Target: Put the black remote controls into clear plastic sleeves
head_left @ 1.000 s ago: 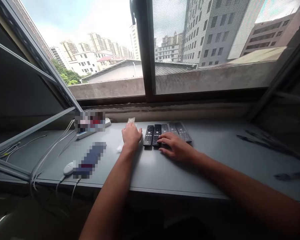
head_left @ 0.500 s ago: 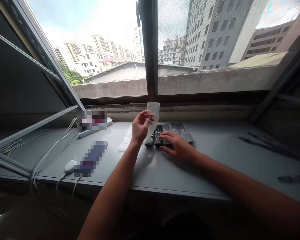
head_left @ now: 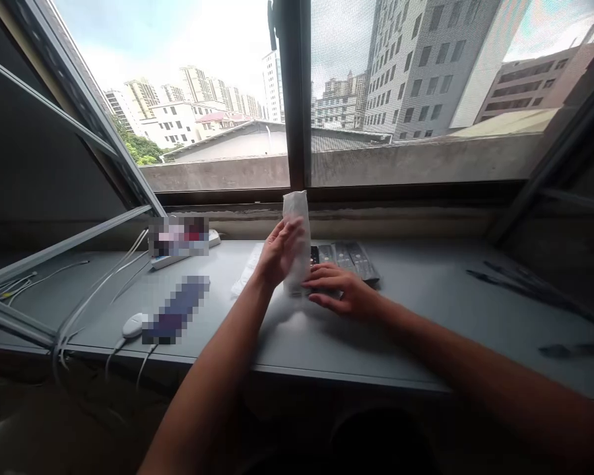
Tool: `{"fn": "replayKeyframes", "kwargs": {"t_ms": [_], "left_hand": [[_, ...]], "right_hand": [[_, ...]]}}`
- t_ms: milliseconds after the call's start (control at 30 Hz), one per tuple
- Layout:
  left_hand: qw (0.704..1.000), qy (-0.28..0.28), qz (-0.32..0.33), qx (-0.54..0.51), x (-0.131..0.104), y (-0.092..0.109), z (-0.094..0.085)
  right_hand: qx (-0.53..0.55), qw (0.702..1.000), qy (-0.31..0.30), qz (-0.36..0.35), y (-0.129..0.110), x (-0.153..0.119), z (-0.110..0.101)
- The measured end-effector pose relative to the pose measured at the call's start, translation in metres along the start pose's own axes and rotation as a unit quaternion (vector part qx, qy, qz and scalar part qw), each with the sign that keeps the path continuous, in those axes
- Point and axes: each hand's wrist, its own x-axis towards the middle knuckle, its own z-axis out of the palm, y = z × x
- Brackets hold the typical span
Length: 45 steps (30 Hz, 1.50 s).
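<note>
A translucent white plastic sleeve stands upright in my left hand, with the fingers closed on its left side. Its lower end covers a spot at the left of a row of black remote controls. My right hand is low over the table with fingers stretched out and thumb apart. Its fingertips are at the sleeve's lower right edge, where I cannot tell if they touch it. Some remotes at the right look wrapped in clear plastic. More white plastic sleeves lie left of my left hand.
A white power strip with a blurred-out patch sits at the back left. Nearer are a blurred dark blue object, a round white charger and white cables. Metal frame bars stand left. Dark strap-like things lie right.
The sleeve has turned and now hangs down more fully, hiding the leftmost remote. My right hand's fingertips now meet its lower edge in view, instead of resting over a remote.
</note>
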Motion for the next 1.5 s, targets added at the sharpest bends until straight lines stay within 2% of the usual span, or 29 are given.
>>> {"fn": "replayKeyframes", "kwargs": {"t_ms": [100, 200, 333, 433, 533, 700, 800, 900, 1067, 1200, 1333, 1400, 1500], "left_hand": [[0.999, 0.039, 0.014, 0.005, 0.006, 0.002, -0.007], [0.998, 0.066, 0.017, 0.012, 0.011, 0.002, -0.016], [0.996, 0.085, 0.008, 0.025, 0.014, 0.005, -0.024], [0.995, 0.077, -0.015, 0.059, 0.011, 0.007, -0.023], [0.994, 0.02, -0.054, 0.089, 0.005, 0.004, -0.018], [0.981, -0.114, -0.121, 0.105, -0.004, -0.006, -0.01], [0.97, -0.148, -0.149, 0.122, -0.006, -0.007, -0.011], [0.973, -0.122, -0.136, 0.138, -0.004, -0.007, -0.015], [0.987, -0.032, -0.096, 0.122, 0.004, -0.008, -0.022], [0.991, 0.022, -0.089, 0.1, 0.007, -0.006, -0.022], [0.985, 0.001, -0.131, 0.115, 0.003, -0.005, -0.02], [0.982, -0.015, -0.141, 0.122, 0.002, -0.007, -0.02], [0.984, -0.015, -0.122, 0.129, 0.001, -0.01, -0.022]], "right_hand": [[-0.002, 0.999, 0.035, 0.038, -0.004, 0.001, 0.001], [-0.011, 0.991, 0.104, 0.083, -0.005, 0.001, -0.001], [-0.015, 0.977, 0.184, 0.11, -0.003, 0.002, -0.007], [-0.051, 0.97, 0.213, 0.11, -0.002, 0.001, -0.009], [-0.089, 0.966, 0.219, 0.107, -0.002, 0.0, -0.01], [-0.112, 0.964, 0.225, 0.089, 0.0, -0.002, -0.008], [-0.127, 0.964, 0.224, 0.069, 0.001, -0.002, -0.008], [-0.156, 0.96, 0.227, 0.056, -0.001, -0.001, -0.01], [-0.186, 0.952, 0.236, 0.064, -0.001, 0.001, -0.01], [-0.172, 0.964, 0.195, 0.054, 0.006, -0.001, -0.007], [-0.155, 0.973, 0.154, 0.068, 0.011, -0.003, -0.004], [-0.154, 0.973, 0.157, 0.073, 0.011, -0.003, -0.004], [-0.16, 0.969, 0.175, 0.068, 0.01, -0.003, -0.005]]}}
